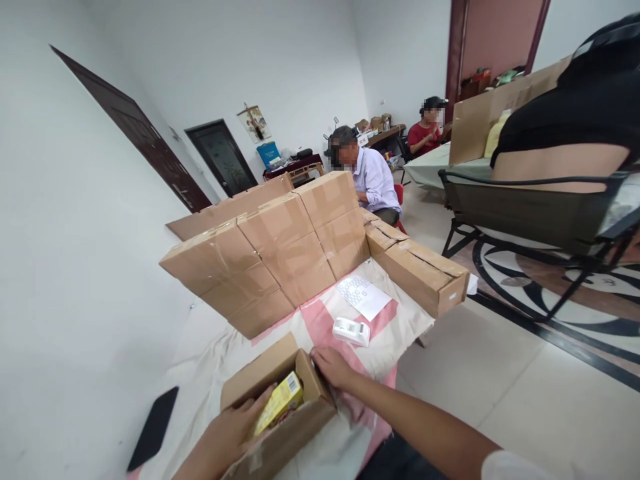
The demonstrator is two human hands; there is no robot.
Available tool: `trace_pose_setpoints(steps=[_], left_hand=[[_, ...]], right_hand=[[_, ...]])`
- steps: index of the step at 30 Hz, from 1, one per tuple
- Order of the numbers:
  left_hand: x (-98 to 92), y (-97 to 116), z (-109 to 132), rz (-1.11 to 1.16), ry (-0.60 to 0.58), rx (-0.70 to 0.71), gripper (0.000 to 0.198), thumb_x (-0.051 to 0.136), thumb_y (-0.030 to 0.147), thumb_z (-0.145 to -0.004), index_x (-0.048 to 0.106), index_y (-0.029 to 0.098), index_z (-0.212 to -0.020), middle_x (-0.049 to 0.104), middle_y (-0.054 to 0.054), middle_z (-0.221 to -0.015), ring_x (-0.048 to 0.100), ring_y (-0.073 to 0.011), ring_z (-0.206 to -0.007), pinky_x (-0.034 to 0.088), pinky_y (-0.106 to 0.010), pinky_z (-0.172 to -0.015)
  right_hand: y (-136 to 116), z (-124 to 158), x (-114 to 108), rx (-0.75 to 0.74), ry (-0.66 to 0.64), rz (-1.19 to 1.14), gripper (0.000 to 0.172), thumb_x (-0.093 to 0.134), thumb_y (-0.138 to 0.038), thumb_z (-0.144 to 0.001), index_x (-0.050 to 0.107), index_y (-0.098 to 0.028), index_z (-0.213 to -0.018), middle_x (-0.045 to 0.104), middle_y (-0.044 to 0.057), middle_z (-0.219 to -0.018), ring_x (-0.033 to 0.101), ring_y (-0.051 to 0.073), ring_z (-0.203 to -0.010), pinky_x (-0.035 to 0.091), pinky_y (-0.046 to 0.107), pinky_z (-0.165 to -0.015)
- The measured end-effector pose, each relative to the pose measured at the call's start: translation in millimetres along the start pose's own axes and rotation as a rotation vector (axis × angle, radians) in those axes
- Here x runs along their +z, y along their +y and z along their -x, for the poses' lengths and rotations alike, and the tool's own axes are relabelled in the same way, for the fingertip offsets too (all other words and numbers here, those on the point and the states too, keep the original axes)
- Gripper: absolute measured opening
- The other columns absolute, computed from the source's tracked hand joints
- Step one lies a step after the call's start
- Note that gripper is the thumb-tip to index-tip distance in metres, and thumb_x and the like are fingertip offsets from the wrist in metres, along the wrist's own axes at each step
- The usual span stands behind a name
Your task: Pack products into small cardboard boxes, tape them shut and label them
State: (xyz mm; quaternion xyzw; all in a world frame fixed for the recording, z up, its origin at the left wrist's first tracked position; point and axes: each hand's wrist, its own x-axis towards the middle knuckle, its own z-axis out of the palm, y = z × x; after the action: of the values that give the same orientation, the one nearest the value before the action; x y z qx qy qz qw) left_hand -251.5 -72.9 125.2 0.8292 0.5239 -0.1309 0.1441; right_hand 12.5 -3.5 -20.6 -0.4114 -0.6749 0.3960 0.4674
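An open cardboard box (295,437) stands on the cloth right in front of me. Inside it a yellow printed carton (280,402) lies tilted, with a barcode on its end. My left hand (233,427) reaches into the box and grips the yellow carton along its left side; some of its fingers are hidden. At the box's far right corner, my right hand (331,367) has its fingers curled on the cardboard edge. Other contents under the carton are too dark to make out. Beyond the box lies a white device (351,331), touched by neither hand.
A printed sheet (364,297) lies behind the device. Stacked taped cartons (280,247) form a wall at the back, and long cartons (417,267) line the right. A black flat object (153,429) is at left. Other people sit beyond, one in a chair (525,210) at right.
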Motion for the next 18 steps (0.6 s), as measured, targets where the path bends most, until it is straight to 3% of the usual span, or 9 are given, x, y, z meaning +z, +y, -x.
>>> trace_pose_setpoints(steps=[6, 10, 14, 16, 18], left_hand=[[-5.0, 11, 13, -0.109, 0.074, 0.030, 0.070, 0.040, 0.063, -0.096, 0.039, 0.026, -0.155, 0.064, -0.013, -0.138, 0.066, -0.0355, -0.116, 0.050, -0.048, -0.101], [-15.3, 18, 23, -0.103, 0.178, 0.112, 0.070, 0.040, 0.062, -0.097, 0.035, 0.027, -0.157, 0.062, -0.011, -0.140, 0.064, -0.0332, -0.119, 0.052, -0.046, -0.099], [-23.7, 31, 27, -0.098, 0.240, 0.194, 0.063, 0.036, 0.058, -0.099, 0.038, 0.028, -0.154, 0.061, -0.009, -0.143, 0.064, -0.0309, -0.122, 0.054, -0.042, -0.098], [-21.6, 38, 24, -0.149, 0.219, 0.207, 0.062, 0.038, 0.058, -0.098, 0.041, 0.028, -0.153, 0.065, -0.010, -0.137, 0.066, -0.0326, -0.117, 0.055, -0.045, -0.095], [-12.1, 40, 19, -0.220, 0.184, 0.195, 0.060, 0.043, 0.051, -0.098, 0.044, 0.023, -0.151, 0.066, -0.014, -0.133, 0.068, -0.0358, -0.112, 0.056, -0.049, -0.093]], right_hand=[[-6, -1, -2, -0.003, -0.004, -0.072, 0.039, 0.039, -0.039, -0.101, 0.051, -0.021, -0.069, 0.058, 0.001, -0.070, 0.054, 0.017, -0.072, 0.045, 0.030, -0.072], [-23, 6, -13, 0.000, 0.083, -0.164, 0.029, 0.038, -0.038, -0.101, 0.059, -0.021, -0.090, 0.066, 0.005, -0.093, 0.061, 0.020, -0.091, 0.049, 0.032, -0.084], [-69, 19, -40, -0.116, 0.214, -0.283, 0.030, 0.038, -0.033, -0.101, 0.055, -0.022, -0.123, 0.063, 0.008, -0.119, 0.058, 0.021, -0.115, 0.046, 0.035, -0.101], [-99, 24, -57, -0.266, 0.159, -0.226, 0.033, 0.044, -0.032, -0.099, 0.055, -0.023, -0.129, 0.059, 0.009, -0.128, 0.055, 0.022, -0.121, 0.043, 0.038, -0.106], [-125, 25, -71, -0.420, -0.007, 0.002, 0.026, 0.054, -0.028, -0.094, 0.065, -0.024, -0.117, 0.055, 0.009, -0.134, 0.049, 0.024, -0.127, 0.039, 0.042, -0.109]])
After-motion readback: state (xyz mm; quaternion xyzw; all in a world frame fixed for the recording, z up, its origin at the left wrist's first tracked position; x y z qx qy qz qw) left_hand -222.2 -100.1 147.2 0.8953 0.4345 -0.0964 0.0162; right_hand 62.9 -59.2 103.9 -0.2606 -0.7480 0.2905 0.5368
